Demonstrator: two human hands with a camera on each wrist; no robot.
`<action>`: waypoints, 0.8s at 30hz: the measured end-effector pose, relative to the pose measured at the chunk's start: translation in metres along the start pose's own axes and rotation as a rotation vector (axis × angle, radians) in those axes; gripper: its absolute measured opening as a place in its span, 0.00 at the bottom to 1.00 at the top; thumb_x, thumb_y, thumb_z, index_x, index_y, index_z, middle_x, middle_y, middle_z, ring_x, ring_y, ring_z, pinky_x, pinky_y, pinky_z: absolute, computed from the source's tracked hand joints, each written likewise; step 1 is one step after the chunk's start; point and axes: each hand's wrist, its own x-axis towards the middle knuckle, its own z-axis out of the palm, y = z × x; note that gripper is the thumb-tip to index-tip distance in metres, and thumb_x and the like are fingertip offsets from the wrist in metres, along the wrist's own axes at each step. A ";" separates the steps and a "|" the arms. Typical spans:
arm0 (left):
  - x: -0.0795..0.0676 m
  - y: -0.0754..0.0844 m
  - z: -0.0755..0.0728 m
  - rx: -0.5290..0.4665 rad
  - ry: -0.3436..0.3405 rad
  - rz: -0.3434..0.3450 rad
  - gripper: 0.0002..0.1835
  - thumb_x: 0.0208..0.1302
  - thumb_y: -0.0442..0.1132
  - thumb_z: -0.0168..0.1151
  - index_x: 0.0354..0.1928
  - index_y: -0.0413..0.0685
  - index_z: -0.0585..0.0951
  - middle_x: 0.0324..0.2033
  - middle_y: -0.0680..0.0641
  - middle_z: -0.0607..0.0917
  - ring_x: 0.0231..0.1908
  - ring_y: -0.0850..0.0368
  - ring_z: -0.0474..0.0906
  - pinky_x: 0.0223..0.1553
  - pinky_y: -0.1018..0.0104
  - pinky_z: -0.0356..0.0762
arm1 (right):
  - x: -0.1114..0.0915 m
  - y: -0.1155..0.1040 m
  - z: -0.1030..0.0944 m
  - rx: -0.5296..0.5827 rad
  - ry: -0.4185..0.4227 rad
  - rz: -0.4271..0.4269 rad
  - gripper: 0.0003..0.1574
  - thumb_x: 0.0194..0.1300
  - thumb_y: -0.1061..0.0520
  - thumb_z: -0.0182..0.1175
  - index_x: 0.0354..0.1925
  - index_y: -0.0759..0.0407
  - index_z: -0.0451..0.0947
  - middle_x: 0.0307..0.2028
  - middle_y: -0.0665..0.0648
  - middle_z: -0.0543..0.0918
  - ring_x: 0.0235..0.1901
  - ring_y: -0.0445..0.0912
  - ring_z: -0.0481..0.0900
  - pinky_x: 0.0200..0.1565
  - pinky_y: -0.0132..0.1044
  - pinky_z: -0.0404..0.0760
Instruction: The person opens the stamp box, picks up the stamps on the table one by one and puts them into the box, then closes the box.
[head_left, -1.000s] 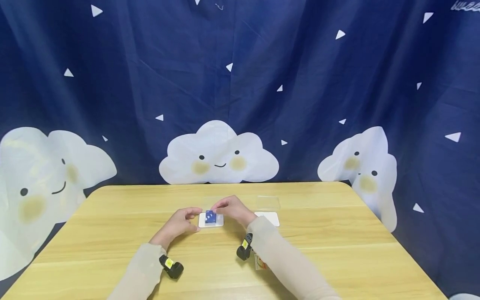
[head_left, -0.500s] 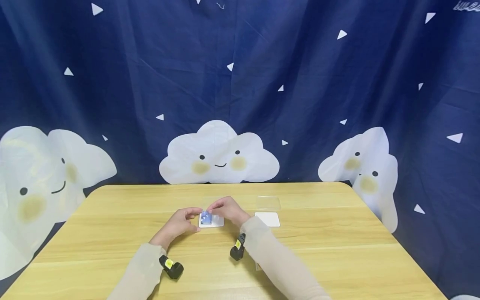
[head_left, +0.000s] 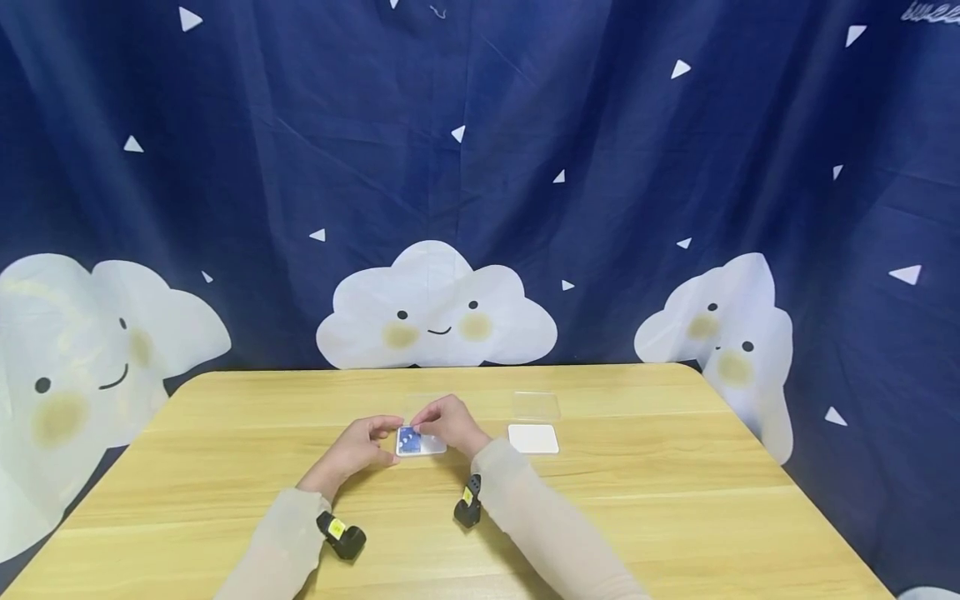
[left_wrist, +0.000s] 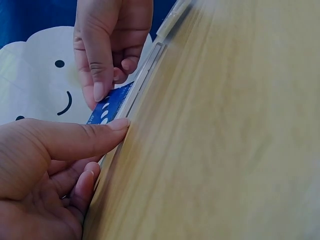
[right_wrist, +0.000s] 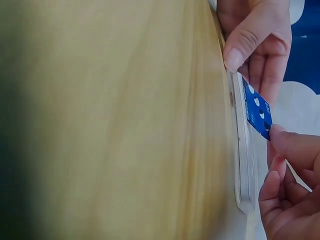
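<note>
A flat white slab (head_left: 432, 448) with rounded corners lies on the table. My left hand (head_left: 352, 450) holds its left end, with the thumb at the near edge and the other fingers farther back. Over the slab's left half is a small dark-blue card (right_wrist: 259, 111) printed with white moon phases. Between thumb and finger, my right hand (head_left: 450, 425) pinches the card's upper right corner. In both wrist views the card's far part tilts up off the slab. Whether its near edge touches the slab, I cannot tell.
A second white slab (head_left: 533, 439) lies just right of my right hand. Behind it sits a clear rectangular cover (head_left: 536, 406). The wooden table (head_left: 637, 500) ends at a blue curtain (head_left: 510, 183) with clouds.
My right hand has moved left, carrying the blue card from the slab's middle to its left half. The small item near my right wrist is now hidden by the sleeve. My left hand stays put.
</note>
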 end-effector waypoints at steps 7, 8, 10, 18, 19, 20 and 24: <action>-0.001 -0.001 0.000 -0.004 0.000 0.004 0.33 0.40 0.24 0.70 0.55 0.42 0.78 0.55 0.40 0.78 0.54 0.44 0.70 0.57 0.47 0.67 | 0.001 0.001 0.004 0.025 0.020 0.011 0.04 0.54 0.66 0.65 0.29 0.60 0.85 0.28 0.53 0.86 0.29 0.39 0.78 0.35 0.29 0.74; -0.001 -0.001 0.000 -0.003 0.000 0.006 0.33 0.40 0.24 0.70 0.55 0.42 0.78 0.55 0.40 0.78 0.54 0.44 0.70 0.57 0.47 0.67 | 0.001 0.002 0.004 0.028 0.024 0.012 0.04 0.54 0.66 0.65 0.29 0.59 0.85 0.29 0.52 0.86 0.30 0.39 0.78 0.36 0.29 0.75; -0.001 -0.001 0.000 -0.005 0.000 0.009 0.33 0.40 0.24 0.70 0.55 0.42 0.78 0.55 0.40 0.78 0.54 0.44 0.70 0.57 0.47 0.68 | 0.001 0.004 0.004 0.028 0.036 0.008 0.04 0.54 0.65 0.66 0.30 0.58 0.85 0.29 0.52 0.86 0.31 0.39 0.78 0.39 0.31 0.75; -0.001 -0.002 -0.001 -0.010 -0.004 0.006 0.33 0.41 0.24 0.70 0.55 0.41 0.77 0.56 0.39 0.77 0.54 0.44 0.70 0.56 0.48 0.69 | -0.001 0.009 0.006 0.074 0.121 0.029 0.05 0.52 0.65 0.67 0.29 0.58 0.86 0.29 0.51 0.86 0.33 0.38 0.78 0.43 0.33 0.74; -0.001 -0.002 -0.001 -0.010 -0.003 0.005 0.33 0.41 0.24 0.70 0.55 0.41 0.77 0.56 0.39 0.77 0.54 0.44 0.70 0.56 0.48 0.69 | 0.000 0.010 0.007 0.080 0.132 0.028 0.05 0.51 0.65 0.67 0.29 0.58 0.86 0.29 0.51 0.86 0.33 0.38 0.78 0.43 0.34 0.74; 0.000 -0.001 -0.001 -0.008 -0.001 0.005 0.33 0.41 0.24 0.70 0.55 0.41 0.77 0.56 0.39 0.77 0.54 0.44 0.70 0.56 0.48 0.69 | 0.000 0.011 0.008 0.085 0.142 0.028 0.05 0.51 0.66 0.67 0.28 0.58 0.86 0.29 0.51 0.86 0.32 0.38 0.78 0.43 0.33 0.74; 0.000 -0.001 -0.001 -0.005 -0.002 0.002 0.32 0.41 0.23 0.70 0.55 0.41 0.78 0.55 0.39 0.77 0.54 0.44 0.70 0.56 0.48 0.69 | -0.001 0.010 0.010 0.106 0.170 0.021 0.05 0.50 0.67 0.67 0.28 0.60 0.86 0.30 0.53 0.87 0.34 0.40 0.79 0.44 0.36 0.74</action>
